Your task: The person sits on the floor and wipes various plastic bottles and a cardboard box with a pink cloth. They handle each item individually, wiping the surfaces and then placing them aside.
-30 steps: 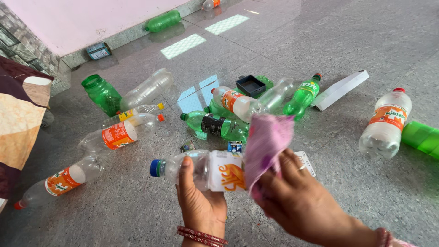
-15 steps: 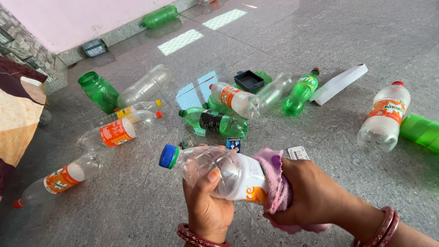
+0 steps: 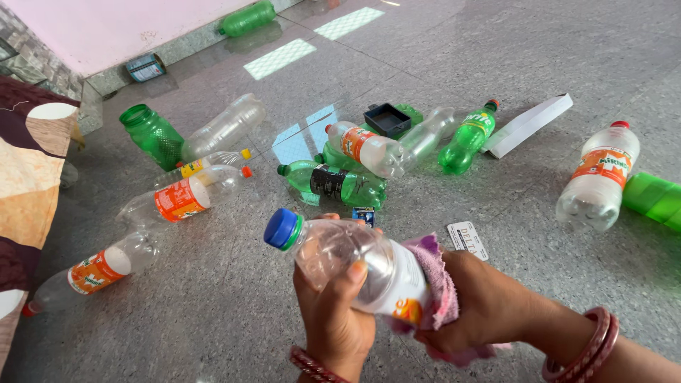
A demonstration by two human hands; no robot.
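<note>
Fingers of the left hand (image 3: 333, 312) are wrapping around the shoulder of a clear plastic bottle with a blue cap (image 3: 347, 262), clenching it firmly and holding it tilted above the grey speckled stone floor (image 3: 496, 234), cap pointing up and to the left. The right hand (image 3: 489, 305) is closing on a pink cloth (image 3: 436, 280) and pressing it against the lower, labelled end of that bottle, so both hands are gripping something. Wiping well here is, by my judgement, calling for a steady left grip while the cloth is turning around the body, with pressure kept light enough that the thin wall is not buckling. Lying on the floor beyond the hands are a dark green plastic bottle with a black label (image 3: 333, 184), a clear bottle with an orange label (image 3: 181, 198), and a bright green wide-mouthed plastic jar (image 3: 150, 135). Farther right, a white-bodied bottle with an orange label and red cap (image 3: 599, 177) is lying on its side, well apart from the hands, near a flat white cardboard box (image 3: 528, 124).
</note>
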